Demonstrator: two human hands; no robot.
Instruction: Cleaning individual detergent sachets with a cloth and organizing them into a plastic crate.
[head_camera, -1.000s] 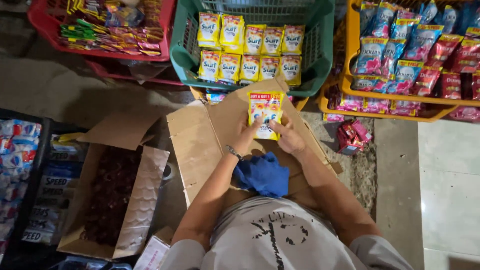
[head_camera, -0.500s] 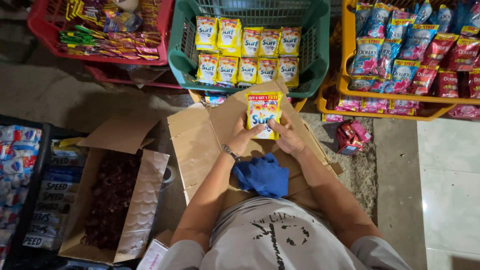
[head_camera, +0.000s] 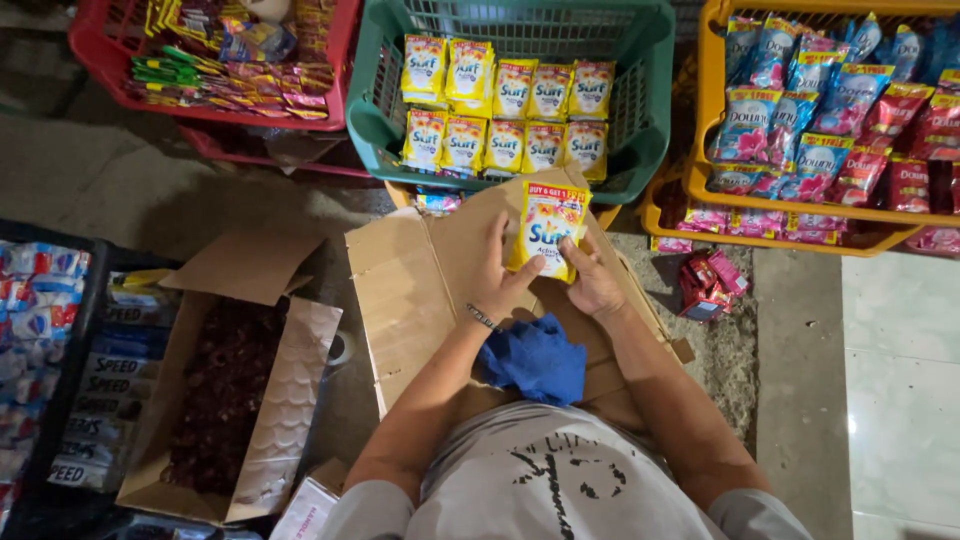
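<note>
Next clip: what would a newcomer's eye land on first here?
Probably the yellow sachet pack held at centre between the left hand and right hand, above a flattened cardboard box. Just beyond stands a green basket lined with matching yellow sachets. A blue cloth lies near the wrists.

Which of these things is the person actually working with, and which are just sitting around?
In use: yellow sachet pack held by left hand and right hand; green basket; flattened carton.
Lying about: blue cloth; red basket; yellow basket; open box.
</note>
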